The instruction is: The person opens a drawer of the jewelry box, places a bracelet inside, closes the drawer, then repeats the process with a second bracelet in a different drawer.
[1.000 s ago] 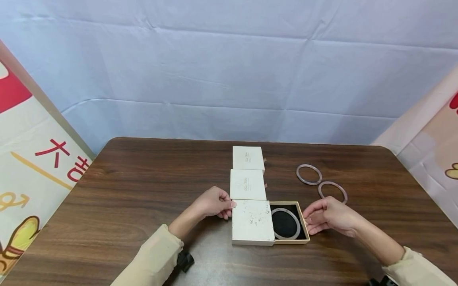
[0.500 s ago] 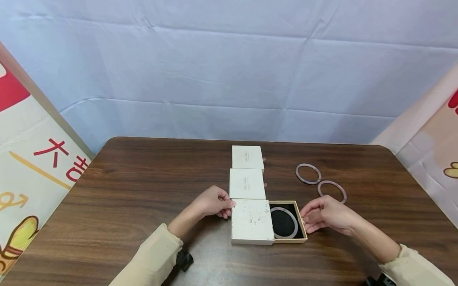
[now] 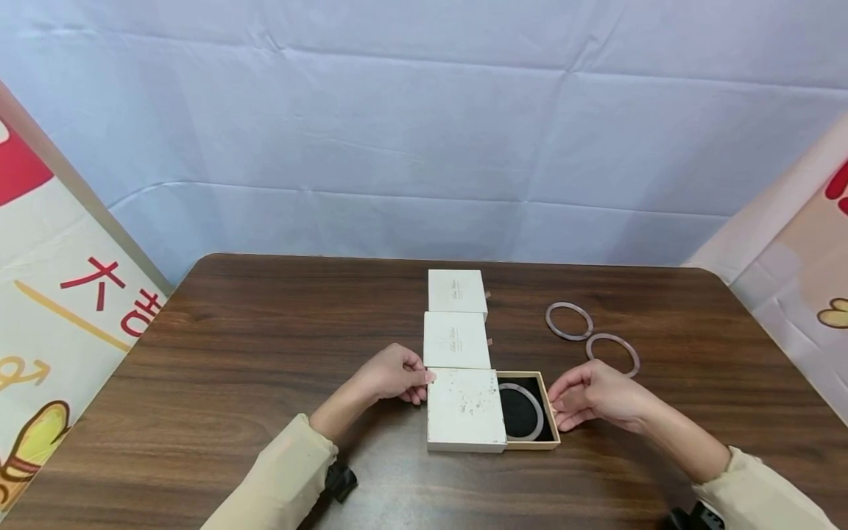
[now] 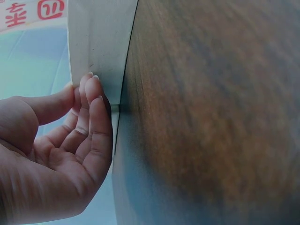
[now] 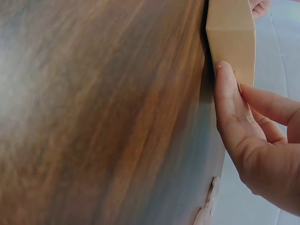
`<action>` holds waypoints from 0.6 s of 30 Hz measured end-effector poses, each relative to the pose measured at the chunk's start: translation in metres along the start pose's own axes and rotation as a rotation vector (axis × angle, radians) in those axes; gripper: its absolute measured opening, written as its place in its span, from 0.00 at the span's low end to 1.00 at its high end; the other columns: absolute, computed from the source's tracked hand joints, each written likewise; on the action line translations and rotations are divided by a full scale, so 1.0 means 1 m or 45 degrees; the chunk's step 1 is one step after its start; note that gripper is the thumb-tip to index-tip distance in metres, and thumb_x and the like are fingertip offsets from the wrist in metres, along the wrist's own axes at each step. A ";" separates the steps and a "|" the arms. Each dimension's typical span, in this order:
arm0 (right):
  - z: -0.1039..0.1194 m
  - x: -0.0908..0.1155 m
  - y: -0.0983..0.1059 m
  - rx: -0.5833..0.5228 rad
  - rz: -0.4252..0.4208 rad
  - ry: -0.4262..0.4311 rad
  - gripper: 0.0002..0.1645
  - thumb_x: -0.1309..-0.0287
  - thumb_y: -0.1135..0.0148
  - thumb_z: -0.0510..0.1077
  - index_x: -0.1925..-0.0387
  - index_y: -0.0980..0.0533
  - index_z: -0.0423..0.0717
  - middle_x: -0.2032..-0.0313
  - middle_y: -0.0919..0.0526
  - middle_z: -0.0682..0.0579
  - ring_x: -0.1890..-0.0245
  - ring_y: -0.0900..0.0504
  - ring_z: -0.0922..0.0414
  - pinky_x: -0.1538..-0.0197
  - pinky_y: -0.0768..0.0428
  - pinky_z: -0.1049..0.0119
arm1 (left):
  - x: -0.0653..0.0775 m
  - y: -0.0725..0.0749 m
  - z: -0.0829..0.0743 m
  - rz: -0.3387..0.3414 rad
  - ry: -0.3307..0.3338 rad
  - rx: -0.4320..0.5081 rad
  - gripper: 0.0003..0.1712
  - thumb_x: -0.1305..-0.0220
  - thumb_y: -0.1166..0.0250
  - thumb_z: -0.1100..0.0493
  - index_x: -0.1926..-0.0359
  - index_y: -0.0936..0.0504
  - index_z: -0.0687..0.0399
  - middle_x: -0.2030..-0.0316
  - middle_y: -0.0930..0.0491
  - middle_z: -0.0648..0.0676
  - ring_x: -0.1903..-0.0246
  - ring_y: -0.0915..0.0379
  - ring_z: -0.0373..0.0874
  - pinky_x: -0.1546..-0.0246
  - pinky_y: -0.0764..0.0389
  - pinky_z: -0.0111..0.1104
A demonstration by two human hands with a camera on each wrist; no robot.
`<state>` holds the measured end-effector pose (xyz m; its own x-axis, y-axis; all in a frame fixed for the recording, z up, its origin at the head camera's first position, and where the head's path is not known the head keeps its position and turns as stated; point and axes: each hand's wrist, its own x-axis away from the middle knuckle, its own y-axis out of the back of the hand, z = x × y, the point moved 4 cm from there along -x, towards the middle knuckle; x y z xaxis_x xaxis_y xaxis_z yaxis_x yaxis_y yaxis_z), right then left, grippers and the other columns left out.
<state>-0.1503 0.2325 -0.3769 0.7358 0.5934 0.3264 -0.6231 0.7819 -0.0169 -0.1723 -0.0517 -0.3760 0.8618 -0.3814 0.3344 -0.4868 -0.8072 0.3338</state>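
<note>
A speckled white cardboard sleeve lies in the head view with its tan-edged tray partly out to the right. On the tray's black lining lies a pale bangle, its left part under the sleeve. My left hand holds the sleeve's left edge, thumb at the top edge and fingers against the side wall. At the tray's right end is my right hand. In the right wrist view its fingers press the tan end wall, and thumb and fingers pinch a small tab there.
Two more white boxes, a middle one and a far one, line up behind the sleeve, small tabs at their right. Two loose bangles, one farther and one nearer, lie right on the brown table. Pale cloth hangs behind.
My right hand has moved left with the tray, which has slid farther into the sleeve, so less of the bangle shows. My left hand stays at the sleeve's left edge.
</note>
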 end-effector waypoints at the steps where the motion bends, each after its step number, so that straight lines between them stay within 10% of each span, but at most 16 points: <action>1: 0.000 0.000 0.000 0.002 0.001 0.005 0.10 0.47 0.48 0.27 0.63 0.29 0.20 0.72 0.21 0.43 0.71 0.18 0.53 0.64 0.19 0.59 | 0.000 0.000 0.000 -0.001 0.000 -0.001 0.12 0.39 0.39 0.65 0.79 0.24 0.67 0.85 0.23 0.54 0.85 0.27 0.38 0.80 0.23 0.31; 18: 0.001 -0.008 -0.010 0.014 -0.050 -0.010 0.11 0.48 0.47 0.26 0.63 0.29 0.18 0.73 0.21 0.42 0.72 0.18 0.52 0.64 0.19 0.57 | 0.000 0.000 0.000 -0.006 -0.005 0.000 0.12 0.40 0.39 0.65 0.78 0.24 0.67 0.85 0.23 0.54 0.84 0.27 0.38 0.79 0.23 0.31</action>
<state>-0.1505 0.2194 -0.3785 0.7575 0.5608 0.3341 -0.5967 0.8024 0.0061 -0.1720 -0.0518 -0.3764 0.8646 -0.3792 0.3296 -0.4826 -0.8091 0.3352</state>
